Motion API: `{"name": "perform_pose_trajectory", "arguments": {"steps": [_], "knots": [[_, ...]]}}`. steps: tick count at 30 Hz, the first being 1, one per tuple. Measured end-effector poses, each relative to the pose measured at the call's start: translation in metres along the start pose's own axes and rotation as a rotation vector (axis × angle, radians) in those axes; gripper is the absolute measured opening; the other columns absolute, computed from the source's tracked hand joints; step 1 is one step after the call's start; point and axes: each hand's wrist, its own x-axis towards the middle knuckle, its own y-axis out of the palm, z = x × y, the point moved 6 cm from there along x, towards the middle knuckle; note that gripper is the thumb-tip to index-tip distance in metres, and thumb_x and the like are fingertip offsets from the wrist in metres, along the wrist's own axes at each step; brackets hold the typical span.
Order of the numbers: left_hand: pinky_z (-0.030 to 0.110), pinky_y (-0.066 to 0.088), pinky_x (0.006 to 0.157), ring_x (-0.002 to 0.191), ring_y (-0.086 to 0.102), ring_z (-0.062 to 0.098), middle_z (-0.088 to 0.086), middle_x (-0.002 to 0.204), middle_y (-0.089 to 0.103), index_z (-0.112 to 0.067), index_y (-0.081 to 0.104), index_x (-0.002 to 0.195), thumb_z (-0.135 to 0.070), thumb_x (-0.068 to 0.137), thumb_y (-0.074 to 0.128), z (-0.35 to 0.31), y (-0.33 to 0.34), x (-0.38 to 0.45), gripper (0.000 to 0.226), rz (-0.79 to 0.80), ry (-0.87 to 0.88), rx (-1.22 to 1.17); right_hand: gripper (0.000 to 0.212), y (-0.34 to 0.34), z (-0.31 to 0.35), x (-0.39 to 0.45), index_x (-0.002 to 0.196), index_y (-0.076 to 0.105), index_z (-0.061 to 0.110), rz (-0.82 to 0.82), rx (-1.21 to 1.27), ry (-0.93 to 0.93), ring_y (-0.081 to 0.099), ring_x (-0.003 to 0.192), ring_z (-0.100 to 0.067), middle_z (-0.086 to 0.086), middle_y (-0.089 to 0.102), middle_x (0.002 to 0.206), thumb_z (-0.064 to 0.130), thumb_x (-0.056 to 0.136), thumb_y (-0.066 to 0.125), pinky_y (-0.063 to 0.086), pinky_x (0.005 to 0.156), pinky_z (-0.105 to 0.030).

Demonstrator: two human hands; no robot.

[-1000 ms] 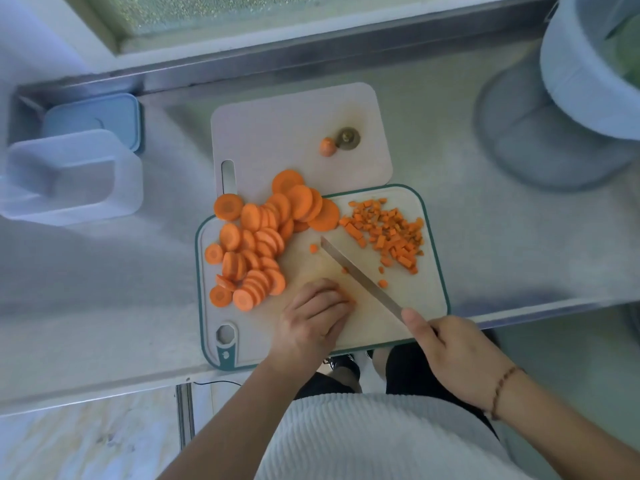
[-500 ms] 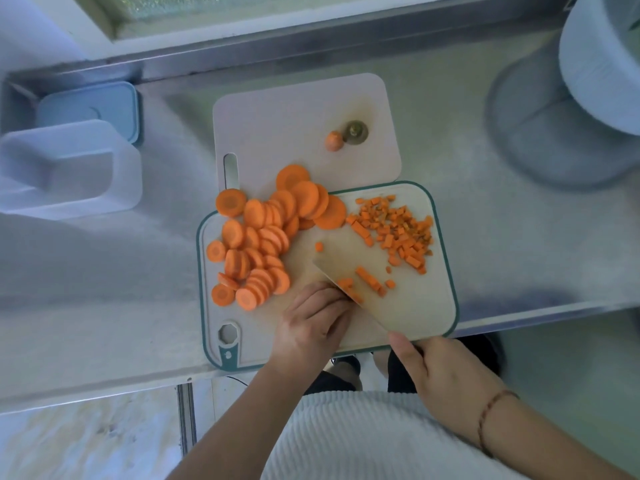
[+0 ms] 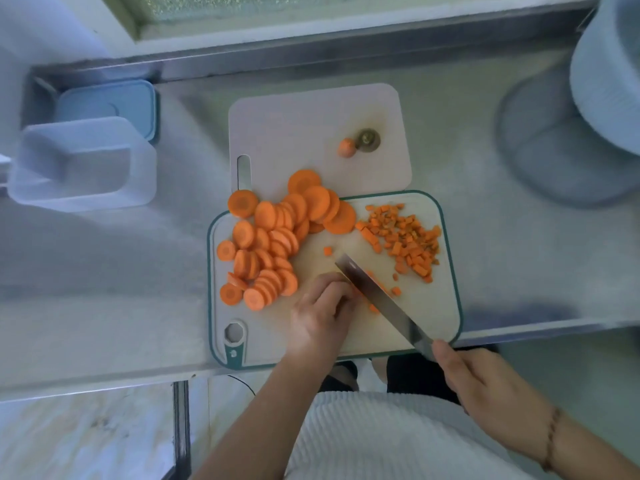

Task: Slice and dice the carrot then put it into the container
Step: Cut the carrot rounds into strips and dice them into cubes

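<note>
We note: glossy metal knife blade; matt plastic cutting board; translucent plastic container; brushed steel counter.

My grey steel counter has the green-rimmed cutting board, a plain pale board behind it, and a clear plastic container with its blue lid off left.

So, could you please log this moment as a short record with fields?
right hand: grips the knife, blade angled over the board
left hand: fingers curled, steadying carrot beside the blade
carrot slices: piled on the board's left
diced carrot: heap at its right
cutting board: green-rimmed
container: open, far left, no carrot inside
</note>
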Motion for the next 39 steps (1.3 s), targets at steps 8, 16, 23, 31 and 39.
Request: {"name": "perform_pose_trajectory", "arguments": {"steps": [8,16,23,31,39], "knots": [[0.008,0.040,0.083,0.087,0.053,0.010,0.001,0.102,0.054,-0.017,0.057,0.091,0.003,0.082,0.045,0.010,-0.058,-0.023,0.025,-0.139,-0.062,0.139,0.071,0.026,0.017,0.012,0.055,0.042,0.014,0.163,-0.047,-0.042,0.045,0.051,-0.007,0.001,0.047,0.052,0.077,0.080,0.022,0.038,0.058,-0.022],[0.036,0.050,0.077,0.086,0.062,0.028,0.008,0.096,0.066,-0.002,0.072,0.086,0.015,0.078,0.056,-0.006,-0.047,0.011,0.024,0.023,0.096,0.268,0.064,-0.024,0.007,0.039,0.051,0.033,0.018,0.056,-0.068,0.081,0.036,0.038,-0.007,0.007,0.035,0.038,0.075,0.078,0.021,0.036,0.053,-0.028],[0.039,0.056,0.075,0.089,0.069,0.032,0.008,0.103,0.073,-0.006,0.074,0.108,-0.009,0.078,0.067,0.005,-0.004,0.059,0.031,0.320,0.139,0.639,0.075,-0.048,0.004,0.033,0.049,0.034,0.017,0.091,-0.063,-0.052,0.034,0.040,-0.006,0.006,0.034,0.041,0.085,0.076,0.018,0.030,0.047,-0.023],[0.018,0.052,0.082,0.089,0.065,0.009,0.002,0.095,0.070,-0.004,0.075,0.093,0.004,0.072,0.045,-0.003,-0.018,0.059,0.037,0.137,-0.155,0.221,0.115,-0.093,0.000,0.018,0.094,0.061,0.031,-0.144,-0.581,-0.282,0.067,0.082,-0.011,0.009,0.069,0.083,0.091,0.051,-0.027,0.045,0.067,-0.029],[0.029,0.043,0.063,0.061,0.053,0.018,-0.008,0.061,0.056,-0.022,0.053,0.066,-0.044,0.080,0.062,-0.048,-0.002,0.071,0.028,0.390,0.182,0.432,0.135,-0.088,0.017,0.051,0.111,0.054,0.029,-0.024,-0.838,-0.353,0.066,0.097,-0.018,0.006,0.067,0.109,0.083,0.035,-0.044,0.051,0.076,-0.032]]}}
